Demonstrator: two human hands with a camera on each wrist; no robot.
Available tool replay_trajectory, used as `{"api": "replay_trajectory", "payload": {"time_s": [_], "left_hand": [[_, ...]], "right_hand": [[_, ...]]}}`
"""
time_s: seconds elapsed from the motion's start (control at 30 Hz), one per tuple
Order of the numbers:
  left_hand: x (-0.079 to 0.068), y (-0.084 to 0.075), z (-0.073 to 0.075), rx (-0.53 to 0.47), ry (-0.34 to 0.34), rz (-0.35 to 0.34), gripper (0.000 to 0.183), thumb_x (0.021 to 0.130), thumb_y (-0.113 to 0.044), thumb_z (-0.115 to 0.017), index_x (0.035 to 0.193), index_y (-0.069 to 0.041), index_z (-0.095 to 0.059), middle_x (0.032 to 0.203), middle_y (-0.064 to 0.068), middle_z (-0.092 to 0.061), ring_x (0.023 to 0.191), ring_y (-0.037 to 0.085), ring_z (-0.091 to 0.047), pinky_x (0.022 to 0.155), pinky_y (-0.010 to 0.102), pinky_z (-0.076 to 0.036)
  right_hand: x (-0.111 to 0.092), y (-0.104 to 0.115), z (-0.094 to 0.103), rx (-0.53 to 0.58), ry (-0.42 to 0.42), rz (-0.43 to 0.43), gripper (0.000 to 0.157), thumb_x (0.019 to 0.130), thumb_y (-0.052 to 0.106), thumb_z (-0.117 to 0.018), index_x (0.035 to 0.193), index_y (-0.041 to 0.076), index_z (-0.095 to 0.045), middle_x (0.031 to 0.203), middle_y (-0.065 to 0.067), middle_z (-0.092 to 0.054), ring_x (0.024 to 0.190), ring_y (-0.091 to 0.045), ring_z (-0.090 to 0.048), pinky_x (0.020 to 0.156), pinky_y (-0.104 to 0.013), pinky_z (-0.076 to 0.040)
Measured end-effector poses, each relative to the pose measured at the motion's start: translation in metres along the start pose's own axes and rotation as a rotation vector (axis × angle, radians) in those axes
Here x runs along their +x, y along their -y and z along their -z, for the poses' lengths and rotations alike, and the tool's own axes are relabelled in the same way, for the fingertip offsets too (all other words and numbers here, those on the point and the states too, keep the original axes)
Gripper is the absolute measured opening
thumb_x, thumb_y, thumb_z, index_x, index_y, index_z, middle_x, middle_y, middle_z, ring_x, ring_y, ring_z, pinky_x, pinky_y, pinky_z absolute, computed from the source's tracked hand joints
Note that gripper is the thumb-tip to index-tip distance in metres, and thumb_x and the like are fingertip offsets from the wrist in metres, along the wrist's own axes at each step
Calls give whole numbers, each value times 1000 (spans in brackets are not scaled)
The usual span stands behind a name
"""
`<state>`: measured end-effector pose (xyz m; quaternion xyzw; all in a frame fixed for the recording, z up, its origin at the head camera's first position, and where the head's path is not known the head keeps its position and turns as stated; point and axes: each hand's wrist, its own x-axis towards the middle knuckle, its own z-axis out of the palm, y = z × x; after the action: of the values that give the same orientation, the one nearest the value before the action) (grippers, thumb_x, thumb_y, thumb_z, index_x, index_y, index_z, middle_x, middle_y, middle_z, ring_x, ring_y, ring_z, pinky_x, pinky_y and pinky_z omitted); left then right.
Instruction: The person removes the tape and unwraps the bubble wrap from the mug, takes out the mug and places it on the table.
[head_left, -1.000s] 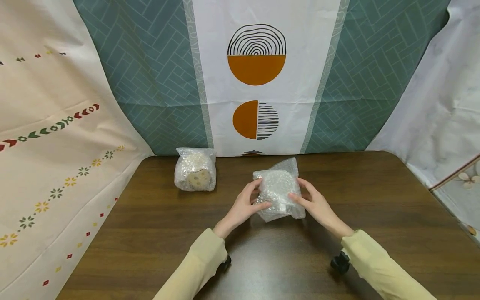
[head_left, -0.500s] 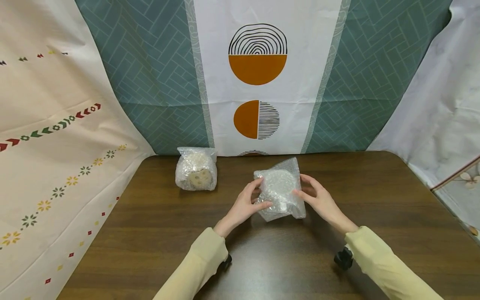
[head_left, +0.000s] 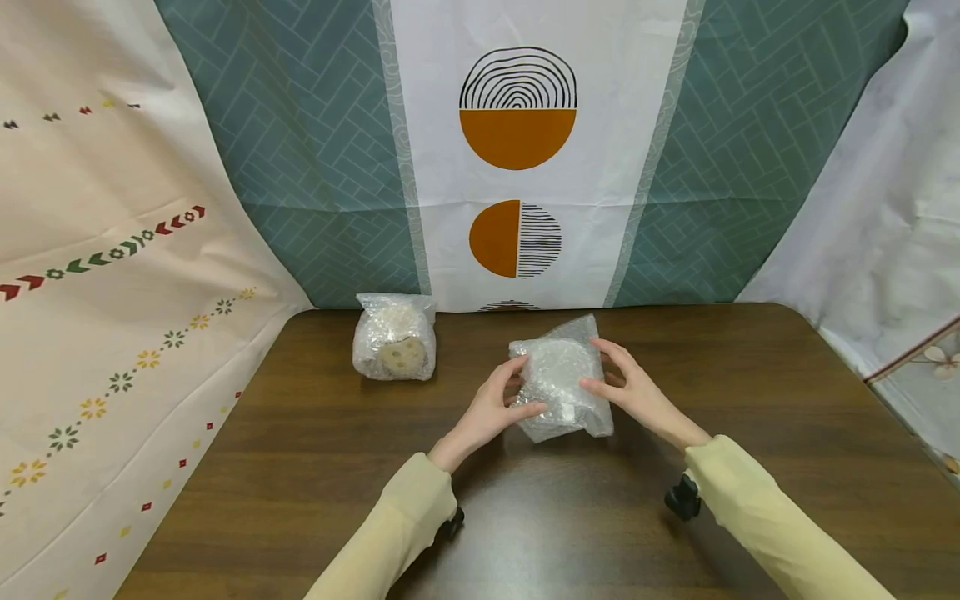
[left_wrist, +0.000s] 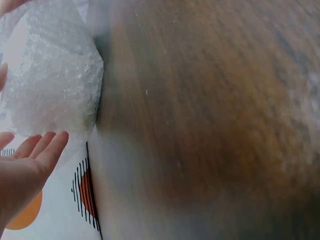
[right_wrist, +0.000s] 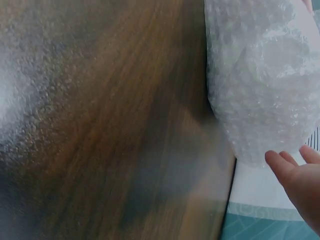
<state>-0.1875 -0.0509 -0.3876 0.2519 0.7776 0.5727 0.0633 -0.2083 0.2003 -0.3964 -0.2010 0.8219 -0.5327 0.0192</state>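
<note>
A clear bubble-wrapped package with a round, pale shape inside sits right of the table's middle. My left hand holds its left side, thumb over the front and fingers curved along the edge. On the opposite side my right hand holds it, thumb on the front face and index finger at the upper right edge. The left wrist view shows the wrap with fingertips against its border. In the right wrist view, fingertips meet the lower edge of the wrap. What lies inside is blurred by the bubbles.
A second bubble-wrapped bundle, with a beige round end showing, stands at the back left of the brown wooden table. Patterned cloth hangs behind the table's far edge, and more cloth hangs at both sides.
My right hand shifted slightly right and its thumb slid outward, then came back in over the package's right side. My left hand and the package stay nearly still.
</note>
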Motion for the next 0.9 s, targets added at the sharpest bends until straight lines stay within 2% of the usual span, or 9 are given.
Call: {"api": "replay_trajectory", "payload": {"time_s": [0.27, 0.47, 0.77, 0.9], "left_hand": [[0, -1, 1, -6, 0, -6, 71, 83, -9, -67, 139, 2, -25, 135, 21, -31, 117, 39, -36, 92, 48, -34], [1, -1, 1, -6, 0, -7, 71, 82, -9, -68, 139, 3, -26, 133, 21, -33, 116, 38, -38, 91, 48, -35], [2, -2, 2, 20, -11, -7, 71, 81, -8, -69, 138, 4, -27, 131, 20, -37, 113, 34, -41, 89, 44, -39], [2, -2, 3, 20, -7, -14, 71, 80, -8, -69, 137, 5, -28, 130, 20, -37, 113, 35, -41, 89, 46, -38]], "right_hand": [[2, 5, -1, 3, 29, 15, 69, 86, 17, -64, 142, 7, -24, 143, -15, -14, 128, -36, -15, 96, -55, -22], [4, -4, -1, -23, 27, 42, 68, 84, 16, -66, 140, 6, -29, 143, -15, -17, 128, -32, -17, 95, -55, -25], [4, -7, -3, -100, 4, 48, 71, 79, 20, -72, 138, 7, -35, 140, -14, -22, 126, -33, -22, 90, -56, -31], [4, -9, -4, -120, -9, 45, 71, 78, 21, -73, 137, 8, -37, 140, -13, -23, 125, -33, -24, 89, -55, -33]]}}
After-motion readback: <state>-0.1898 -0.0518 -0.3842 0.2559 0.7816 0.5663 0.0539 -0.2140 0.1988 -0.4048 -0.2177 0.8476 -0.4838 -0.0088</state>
